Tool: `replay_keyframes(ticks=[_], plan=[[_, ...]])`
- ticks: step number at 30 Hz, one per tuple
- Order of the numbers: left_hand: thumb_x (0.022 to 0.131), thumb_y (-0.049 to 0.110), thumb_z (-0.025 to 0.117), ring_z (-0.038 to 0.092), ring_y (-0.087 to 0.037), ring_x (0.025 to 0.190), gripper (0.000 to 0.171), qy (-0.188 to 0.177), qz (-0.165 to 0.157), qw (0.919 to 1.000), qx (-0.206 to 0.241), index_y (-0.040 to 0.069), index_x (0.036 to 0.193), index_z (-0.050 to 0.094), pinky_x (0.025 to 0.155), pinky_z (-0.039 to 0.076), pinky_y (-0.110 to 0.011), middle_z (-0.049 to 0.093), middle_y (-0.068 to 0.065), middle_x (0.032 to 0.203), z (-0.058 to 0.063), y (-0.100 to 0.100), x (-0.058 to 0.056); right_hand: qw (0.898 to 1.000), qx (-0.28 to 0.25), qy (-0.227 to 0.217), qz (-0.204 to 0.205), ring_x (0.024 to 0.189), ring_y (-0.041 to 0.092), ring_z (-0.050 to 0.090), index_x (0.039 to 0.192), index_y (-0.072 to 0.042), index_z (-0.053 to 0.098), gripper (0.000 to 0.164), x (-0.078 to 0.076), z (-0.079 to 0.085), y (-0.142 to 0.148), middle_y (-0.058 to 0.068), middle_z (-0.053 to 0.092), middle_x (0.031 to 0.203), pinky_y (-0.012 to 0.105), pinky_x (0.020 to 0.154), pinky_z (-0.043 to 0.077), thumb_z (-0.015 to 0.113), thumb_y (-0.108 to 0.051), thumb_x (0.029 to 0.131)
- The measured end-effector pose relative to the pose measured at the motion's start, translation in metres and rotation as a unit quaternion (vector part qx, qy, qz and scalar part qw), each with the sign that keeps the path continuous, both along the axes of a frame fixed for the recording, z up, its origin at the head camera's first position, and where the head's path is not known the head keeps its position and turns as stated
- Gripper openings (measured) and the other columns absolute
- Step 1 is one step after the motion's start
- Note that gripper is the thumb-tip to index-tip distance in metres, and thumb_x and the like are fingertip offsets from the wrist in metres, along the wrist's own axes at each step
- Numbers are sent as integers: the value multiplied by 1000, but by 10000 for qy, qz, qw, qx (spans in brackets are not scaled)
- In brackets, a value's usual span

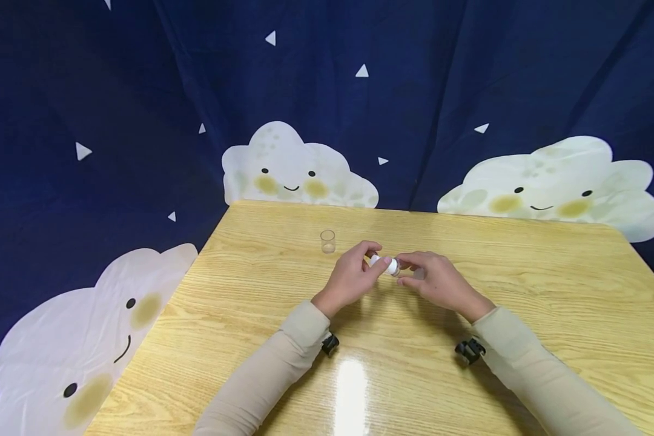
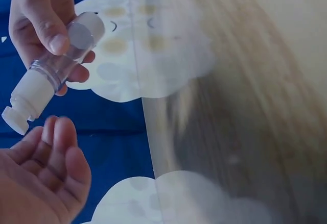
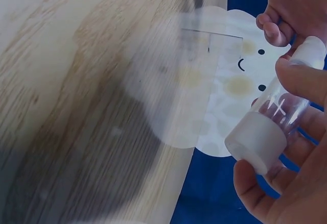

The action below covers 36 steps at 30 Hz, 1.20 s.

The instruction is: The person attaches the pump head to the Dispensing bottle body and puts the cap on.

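My right hand point(image 1: 438, 281) holds a small clear bottle point(image 3: 281, 101) with a white base and a white pump-like top, lying sideways; thumb on one side, fingers round the other. The white top point(image 2: 33, 91) points left, toward my left hand point(image 1: 354, 272). In the left wrist view, the left fingers point(image 2: 51, 157) are loosely bent close to the nozzle. From the head, the left thumb crosses in front of the white top; whether it touches cannot be told. Inside the bottle I make out no clear contents.
An empty-looking clear cup point(image 1: 327, 242) stands on the wooden table point(image 1: 550, 284), left of and beyond the hands. Behind the table's far edge hangs a dark blue curtain point(image 1: 316, 79) printed with clouds. Black wrist cameras point(image 1: 470, 351) sit under both sleeves.
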<state>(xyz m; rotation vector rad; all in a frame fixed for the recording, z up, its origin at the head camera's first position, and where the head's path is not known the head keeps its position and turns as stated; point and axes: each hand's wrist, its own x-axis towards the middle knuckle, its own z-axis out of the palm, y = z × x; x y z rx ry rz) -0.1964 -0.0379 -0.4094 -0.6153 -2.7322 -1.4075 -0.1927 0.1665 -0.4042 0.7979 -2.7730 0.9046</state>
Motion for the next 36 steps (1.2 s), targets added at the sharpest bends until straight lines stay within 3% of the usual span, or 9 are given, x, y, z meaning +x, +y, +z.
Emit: replay_keyframes(ticks=[3, 7, 10, 24, 32, 36], plan=[[89, 57, 43, 54, -9, 66, 41, 8, 175, 9998, -122, 24, 108, 59, 55, 45, -24, 61, 6, 91, 1, 1, 0, 10000, -1, 47, 36, 89, 21, 63, 113, -10, 64, 36, 1, -1, -1, 4, 69, 97, 41, 80, 52, 71, -18, 78], [89, 49, 49, 52, -8, 56, 29, 31, 197, 9996, -209, 25, 93, 63, 48, 43, -24, 61, 4, 71, -1, 1, 1, 9999, 76, 78, 104, 88, 19, 63, 112, -10, 65, 35, 2, -4, -1, 1, 69, 95, 40, 79, 51, 72, -17, 78], [89, 46, 51, 52, -8, 52, 25, 56, 175, 9997, -186, 24, 91, 64, 46, 42, -24, 61, 4, 69, -2, 1, 2, 9998, 130, 75, 107, 87, 17, 63, 111, -11, 65, 35, 2, -5, -1, 0, 68, 93, 40, 78, 52, 72, -18, 78], [89, 44, 52, 53, -10, 60, 22, -12, 103, 9999, -93, 26, 96, 63, 49, 44, -25, 63, 4, 77, 0, 2, 1, 9998, 152, -9, 88, 90, 20, 63, 114, -11, 64, 36, 1, -1, 0, 1, 68, 96, 42, 80, 51, 70, -19, 80], [87, 24, 61, 49, -9, 66, 19, 710, -479, 9963, -112, 23, 106, 61, 57, 44, -18, 56, 6, 96, -1, 0, -1, 9996, 206, -192, 79, 91, 20, 63, 117, -11, 62, 38, 0, 2, 1, 2, 69, 99, 41, 80, 52, 69, -21, 81], [86, 19, 61, 48, -7, 67, 22, 801, -584, 9950, -122, 21, 108, 60, 59, 44, -16, 55, 4, 98, 0, 0, 0, 9994, 224, -247, 61, 90, 18, 63, 117, -11, 62, 39, -1, 2, 1, 2, 68, 100, 40, 80, 52, 69, -22, 81]])
